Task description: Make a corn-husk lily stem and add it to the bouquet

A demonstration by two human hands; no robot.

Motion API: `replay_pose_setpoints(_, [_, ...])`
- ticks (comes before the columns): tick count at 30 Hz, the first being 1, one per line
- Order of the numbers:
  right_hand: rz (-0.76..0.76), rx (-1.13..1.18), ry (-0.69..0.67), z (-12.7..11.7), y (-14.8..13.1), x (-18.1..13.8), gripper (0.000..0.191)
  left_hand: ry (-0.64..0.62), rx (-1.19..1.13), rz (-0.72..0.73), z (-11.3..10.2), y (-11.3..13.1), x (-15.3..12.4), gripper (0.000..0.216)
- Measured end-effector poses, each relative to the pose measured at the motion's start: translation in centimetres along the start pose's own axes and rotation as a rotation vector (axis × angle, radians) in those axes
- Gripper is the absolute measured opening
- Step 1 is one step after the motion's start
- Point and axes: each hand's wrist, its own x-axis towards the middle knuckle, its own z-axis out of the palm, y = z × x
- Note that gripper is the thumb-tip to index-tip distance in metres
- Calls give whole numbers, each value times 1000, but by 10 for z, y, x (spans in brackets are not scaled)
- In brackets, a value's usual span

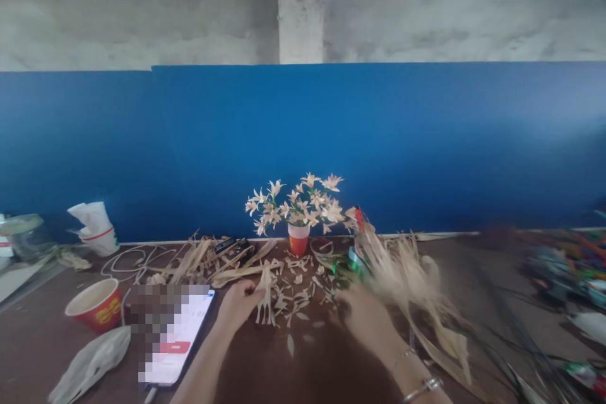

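My left hand (237, 308) is closed, with thumb and fingers pinching a pale piece of dried husk (267, 295) that is split into hanging strips. My right hand (362, 315) is smeared by motion over the table, and its fingers cannot be made out clearly. A thin dark shape (326, 290) lies close to its fingertips; whether the hand holds it is unclear. Between and beyond both hands, small husk scraps (296, 300) are scattered. Behind them, a red paper cup (298, 243) holds a bunch of cream husk flowers (303, 205) on green stems.
Long dried husks (416, 278) pile up at right, others (192, 262) at left. A phone (182, 334) lies beside my left forearm, near a red cup (97, 306) and white cable (137, 259). Blurred coloured items (568, 265) sit far right. A blue panel (303, 120) stands behind.
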Motion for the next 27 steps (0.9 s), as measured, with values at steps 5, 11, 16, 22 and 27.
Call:
replay_pose_setpoints(5, [0,26,-59,14,7,3,13,-54,87,38,-2,-2,3,20])
replay_pose_setpoints(11, [136,54,-14,21,13,8,29,82,238,41,3,-2,0,31])
replay_pose_setpoints(16, [143,223,-12,31,17,16,24,115,399,453,23,20,-23,17])
replay_pose_setpoints(22, [88,300,1,34,19,18,24,37,524,484,34,30,-36,23])
replay_pose_setpoints(27, [-41,136,-36,3,14,5,29,12,583,510,24,30,-34,17])
